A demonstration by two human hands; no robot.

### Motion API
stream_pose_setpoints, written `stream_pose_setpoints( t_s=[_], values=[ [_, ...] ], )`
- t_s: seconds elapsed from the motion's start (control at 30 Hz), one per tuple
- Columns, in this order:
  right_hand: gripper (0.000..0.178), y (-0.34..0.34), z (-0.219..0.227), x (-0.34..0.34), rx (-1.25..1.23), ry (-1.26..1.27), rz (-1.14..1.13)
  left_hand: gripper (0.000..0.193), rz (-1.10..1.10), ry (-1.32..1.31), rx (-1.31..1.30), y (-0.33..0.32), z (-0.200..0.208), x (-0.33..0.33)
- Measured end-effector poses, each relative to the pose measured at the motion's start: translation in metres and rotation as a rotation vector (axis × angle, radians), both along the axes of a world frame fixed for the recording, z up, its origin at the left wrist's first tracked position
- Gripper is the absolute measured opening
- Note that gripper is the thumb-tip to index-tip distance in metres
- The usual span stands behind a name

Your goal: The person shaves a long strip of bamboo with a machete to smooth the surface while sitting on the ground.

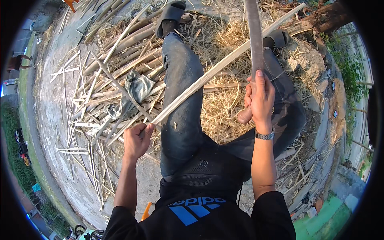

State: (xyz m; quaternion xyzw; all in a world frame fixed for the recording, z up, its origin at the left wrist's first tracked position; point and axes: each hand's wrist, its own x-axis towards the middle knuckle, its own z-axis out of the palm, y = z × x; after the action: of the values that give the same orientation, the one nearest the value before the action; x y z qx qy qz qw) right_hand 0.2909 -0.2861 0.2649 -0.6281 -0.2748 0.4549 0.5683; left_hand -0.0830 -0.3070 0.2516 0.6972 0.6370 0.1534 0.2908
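A long, pale split-bamboo strip (212,76) slants from lower left to upper right, crossing over my left thigh. My left hand (137,140) is closed around its near end. In my right hand (261,96) is a machete, gripped by its rounded wooden handle (245,116), with the thumb at the base of the blade. The long grey machete blade (255,36) points away from me and crosses in front of the strip near its far part. Whether blade and strip touch, I cannot tell.
Split bamboo pieces (116,72) lie heaped at the left, with a grey-green cloth (138,86) on them. Curly shavings (220,104) cover the ground between my legs. A thick log (326,18) lies at the far right, near a rough stone (308,60).
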Motion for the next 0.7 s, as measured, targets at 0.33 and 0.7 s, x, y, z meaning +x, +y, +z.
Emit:
stream_pose_setpoints(
  t_s=[0.33, 0.7],
  values=[
    [0.036, -0.006, -0.046, -0.045, -0.018, -0.645, 0.233, 0.038, -0.045, 0.035, 0.174, 0.004, -0.009, 0.009],
    [0.038, -0.002, -0.028, -0.068, -0.034, -0.499, 0.116, 0.038, -0.032, -0.026, 0.154, 0.009, -0.01, 0.02]
  ],
)
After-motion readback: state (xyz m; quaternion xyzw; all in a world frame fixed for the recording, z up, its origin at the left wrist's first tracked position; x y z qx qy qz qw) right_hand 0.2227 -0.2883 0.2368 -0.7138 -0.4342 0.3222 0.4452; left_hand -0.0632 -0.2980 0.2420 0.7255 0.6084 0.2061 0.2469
